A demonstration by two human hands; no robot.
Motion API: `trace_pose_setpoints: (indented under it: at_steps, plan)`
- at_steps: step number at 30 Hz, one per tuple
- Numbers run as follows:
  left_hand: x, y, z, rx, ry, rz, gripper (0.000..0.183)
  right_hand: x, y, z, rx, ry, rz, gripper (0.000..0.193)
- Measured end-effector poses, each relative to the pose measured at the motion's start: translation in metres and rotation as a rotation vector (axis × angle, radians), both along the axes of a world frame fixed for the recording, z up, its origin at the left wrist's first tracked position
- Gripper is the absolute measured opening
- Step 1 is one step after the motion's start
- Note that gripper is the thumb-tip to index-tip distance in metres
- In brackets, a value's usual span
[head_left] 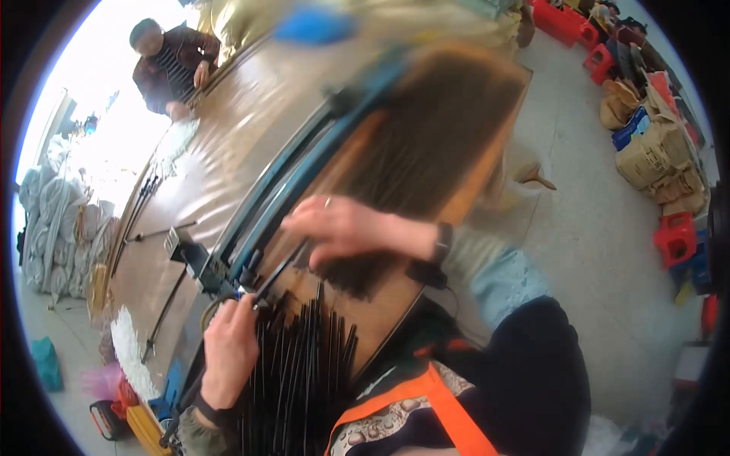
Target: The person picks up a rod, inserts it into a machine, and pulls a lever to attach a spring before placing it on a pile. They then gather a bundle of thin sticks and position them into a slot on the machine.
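My left hand [230, 346] is closed, its fingertips pinching the lower end of a thin black rod [275, 280] beside a metal fixture [204, 262]. That fixture sits at the near end of a long blue rail [304, 178] running away across the table. My right hand [342, 228] is over the rail's near part, palm down with fingers stretched and slightly blurred, close to the rod's upper end. Whether it touches the rod is hard to make out. A bundle of black rods [304, 372] lies below my hands, in front of me.
An orange-edged wooden tray [487, 163] holds a dark mass of rods right of the rail. More loose rods [163, 315] lie on the brown table [251, 99]. A person [171, 64] stands at the far left edge. Sacks [646, 156] and red stools [675, 239] line the right.
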State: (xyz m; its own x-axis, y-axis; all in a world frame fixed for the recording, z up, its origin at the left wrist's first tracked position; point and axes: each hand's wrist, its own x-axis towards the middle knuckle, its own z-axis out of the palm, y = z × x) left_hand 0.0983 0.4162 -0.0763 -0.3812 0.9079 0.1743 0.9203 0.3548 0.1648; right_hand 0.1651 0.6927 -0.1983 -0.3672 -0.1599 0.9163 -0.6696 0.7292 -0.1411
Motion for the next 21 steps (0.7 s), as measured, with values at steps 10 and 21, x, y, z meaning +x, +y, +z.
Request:
trace_pose_setpoints:
  at_steps: [10, 21]
  plan:
    - [-0.077, 0.043, -0.027, -0.048, -0.062, -0.132, 0.026, -0.008, 0.096, -0.024, -0.117, -0.267, -0.456, 0.044]
    - [-0.071, 0.069, -0.036, -0.097, 0.085, -0.194, 0.029, -0.014, 0.139, -0.038, -0.064, -0.18, -0.699, 0.028]
